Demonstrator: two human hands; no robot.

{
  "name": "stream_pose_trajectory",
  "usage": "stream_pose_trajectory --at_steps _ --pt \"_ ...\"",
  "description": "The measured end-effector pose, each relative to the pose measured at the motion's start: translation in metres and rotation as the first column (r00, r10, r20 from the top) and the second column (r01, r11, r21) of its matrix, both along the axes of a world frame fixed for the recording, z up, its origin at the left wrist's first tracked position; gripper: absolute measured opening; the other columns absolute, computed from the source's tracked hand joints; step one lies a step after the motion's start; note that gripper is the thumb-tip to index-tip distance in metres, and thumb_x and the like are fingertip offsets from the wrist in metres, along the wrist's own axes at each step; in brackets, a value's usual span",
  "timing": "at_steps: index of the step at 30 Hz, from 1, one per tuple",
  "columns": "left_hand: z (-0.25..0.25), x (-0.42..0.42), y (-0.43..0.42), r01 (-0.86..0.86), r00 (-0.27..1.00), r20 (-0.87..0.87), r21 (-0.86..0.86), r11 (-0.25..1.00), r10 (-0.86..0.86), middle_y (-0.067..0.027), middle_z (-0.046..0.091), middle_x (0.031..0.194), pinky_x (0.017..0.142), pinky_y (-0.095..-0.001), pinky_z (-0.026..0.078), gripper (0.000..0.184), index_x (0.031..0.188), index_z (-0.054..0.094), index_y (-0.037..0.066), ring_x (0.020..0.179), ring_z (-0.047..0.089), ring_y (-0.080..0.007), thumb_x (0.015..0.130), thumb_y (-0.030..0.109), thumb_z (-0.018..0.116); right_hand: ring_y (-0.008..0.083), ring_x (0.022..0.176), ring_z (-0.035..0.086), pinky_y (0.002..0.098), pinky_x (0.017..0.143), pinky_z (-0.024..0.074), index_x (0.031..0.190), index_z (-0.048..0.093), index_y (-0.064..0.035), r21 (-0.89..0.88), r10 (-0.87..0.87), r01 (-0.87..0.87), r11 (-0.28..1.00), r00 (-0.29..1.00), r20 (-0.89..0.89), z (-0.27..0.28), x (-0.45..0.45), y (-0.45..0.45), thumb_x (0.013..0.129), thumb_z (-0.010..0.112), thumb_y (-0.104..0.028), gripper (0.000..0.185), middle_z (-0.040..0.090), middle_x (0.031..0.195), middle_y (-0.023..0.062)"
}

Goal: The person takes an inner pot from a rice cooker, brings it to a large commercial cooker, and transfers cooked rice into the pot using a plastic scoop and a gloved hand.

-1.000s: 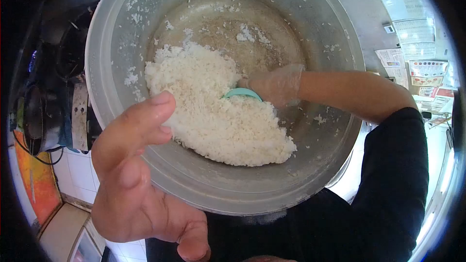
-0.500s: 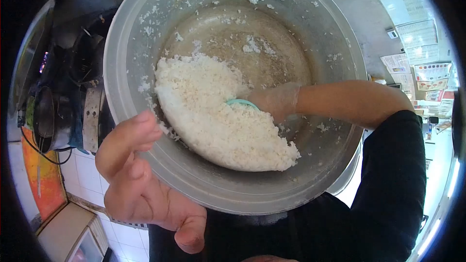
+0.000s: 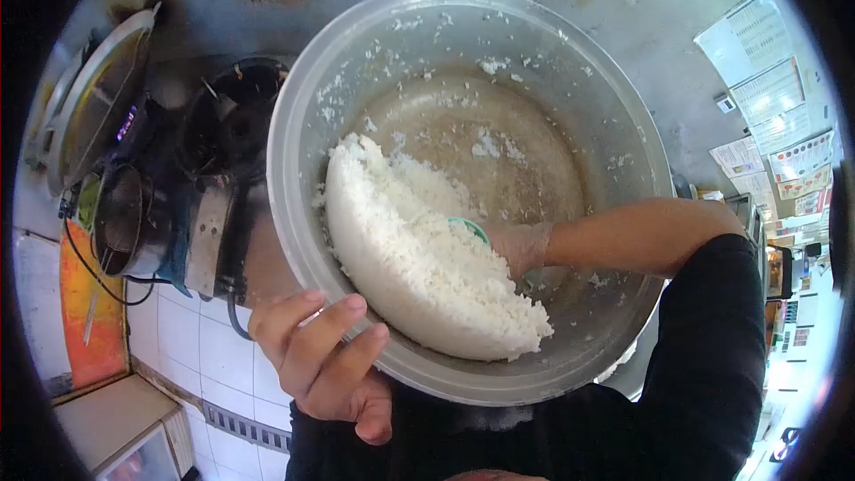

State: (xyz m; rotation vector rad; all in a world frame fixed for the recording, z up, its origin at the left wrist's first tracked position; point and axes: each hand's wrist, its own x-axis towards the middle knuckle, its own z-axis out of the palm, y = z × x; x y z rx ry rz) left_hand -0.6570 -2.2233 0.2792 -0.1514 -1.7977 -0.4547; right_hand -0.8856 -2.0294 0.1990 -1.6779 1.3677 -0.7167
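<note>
A large metal pot point(image 3: 294, 187) tilts toward me and holds a big moulded mass of cooked rice point(image 3: 419, 276). My right hand point(image 3: 518, 248) reaches into it, its fingers partly hidden behind the rice. By these fingers shows the curved edge of a green dish-like tool point(image 3: 469, 229), the rest buried in rice. Something like a thin clear glove cuff wraps the right wrist. My left hand point(image 3: 325, 356) is at the pot's lower left rim, its loosely bent fingers apart and overlapping the rim, the thumb stretched out below. Whether it touches the rim is hard to tell.
At the left, a dark stove area point(image 3: 232, 125) bears blackened pans, with a round metal lid point(image 3: 102, 102) leaning behind. A pot with a strainer point(image 3: 125, 214) stands nearer. Below are white floor tiles point(image 3: 191, 338) with a drain grate point(image 3: 245, 428). Papers point(image 3: 770, 71) hang on the right wall.
My left hand has moved right and up to the pot rim, fingers bending more. The rice mass has tipped up, showing more of its smooth side. The pot appears lower and farther right in view.
</note>
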Motion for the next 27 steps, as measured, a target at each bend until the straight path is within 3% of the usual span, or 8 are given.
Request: stream_pose_trajectory --at_steps 2,3,5,8,12,14,21,27 --pt "0.006 0.014 -0.004 -0.018 0.964 0.261 -0.092 0.996 0.041 -0.0176 0.071 0.087 0.084 -0.0474 0.042 0.074 0.085 0.068 0.005 0.097 0.058 -0.0359 0.095 0.054 0.013 0.0305 0.136 0.036 0.0390 0.114 0.0274 0.143 0.036 -0.0046 0.023 -0.003 0.003 1.000 1.000 -0.004 0.005 0.003 0.000 0.075 0.080 -0.028 0.085 0.040 0.145 0.0192" --pt "0.009 0.017 0.002 -0.016 0.965 0.260 -0.095 0.995 0.040 -0.0176 0.071 0.087 0.084 -0.0474 0.042 0.074 0.085 0.068 0.005 0.097 0.058 -0.0359 0.095 0.054 0.013 0.0300 0.136 0.036 0.0388 0.114 0.0271 0.143 0.036 -0.0050 0.052 -0.037 0.034 0.998 0.998 0.047 0.007 0.005 0.000 0.076 0.079 -0.028 0.083 0.040 0.145 0.0190" --pt "0.016 0.016 0.015 -0.125 0.892 0.441 0.029 0.992 0.100 -0.0049 0.074 0.093 0.102 -0.0439 0.026 0.083 0.080 0.073 0.010 0.099 0.057 -0.0244 0.094 0.064 0.011 0.0294 0.136 0.036 0.0385 0.114 0.0267 0.143 0.037 -0.0053 0.079 -0.068 0.061 0.995 0.993 0.098 0.008 0.011 -0.007 0.077 0.078 -0.028 0.081 0.040 0.145 0.0189" --pt "0.025 0.014 0.018 -0.142 0.866 0.486 0.008 0.990 0.121 -0.0047 0.074 0.098 0.106 -0.0444 0.020 0.087 0.085 0.074 0.007 0.103 0.058 -0.0234 0.093 0.064 0.008 0.0292 0.136 0.036 0.0380 0.114 0.0268 0.141 0.040 -0.0054 -0.066 0.019 -0.011 0.998 0.993 0.117 0.010 0.020 -0.018 0.079 0.077 -0.026 0.075 0.040 0.145 0.0190" --pt "0.036 0.012 0.014 -0.125 0.826 0.550 -0.039 0.991 0.125 -0.0081 0.073 0.101 0.106 -0.0437 0.021 0.089 0.089 0.074 0.004 0.105 0.058 -0.0241 0.092 0.064 0.009 0.0311 0.133 0.039 0.0395 0.113 0.0290 0.137 0.046 -0.0057 -0.002 -0.172 0.177 0.984 0.959 0.224 0.021 0.027 -0.018 0.083 0.072 -0.027 0.064 0.044 0.141 0.0202" --pt "0.037 0.012 0.011 -0.074 0.799 0.593 -0.060 0.995 0.096 -0.0138 0.070 0.111 0.102 -0.0440 0.026 0.093 0.098 0.072 0.002 0.108 0.060 -0.0295 0.087 0.071 0.011 0.0330 0.130 0.043 0.0415 0.111 0.0316 0.133 0.051 -0.0060 0.008 -0.273 0.282 0.959 0.921 0.279 0.021 0.028 -0.018 0.085 0.068 -0.030 0.057 0.048 0.137 0.0220" --pt "0.058 0.001 0.011 -0.105 0.805 0.574 -0.107 0.989 0.147 -0.0141 0.068 0.117 0.097 -0.0390 0.029 0.088 0.104 0.071 0.002 0.108 0.060 -0.0275 0.087 0.069 0.017 0.0340 0.125 0.046 0.0424 0.108 0.0345 0.130 0.053 -0.0063 -0.006 -0.260 0.268 0.963 0.939 0.227 0.029 0.027 -0.014 0.085 0.066 -0.031 0.053 0.051 0.132 0.0227" --pt "0.077 -0.003 0.010 -0.038 0.833 0.545 -0.120 0.992 0.098 -0.0124 0.067 0.120 0.095 -0.0402 0.029 0.086 0.107 0.070 0.000 0.109 0.058 -0.0256 0.087 0.070 0.023 0.0348 0.121 0.049 0.0432 0.106 0.0369 0.127 0.056 -0.0066 -0.023 -0.193 0.193 0.981 0.981 0.018 0.041 0.020 -0.004 0.085 0.065 -0.032 0.050 0.054 0.128 0.0233"
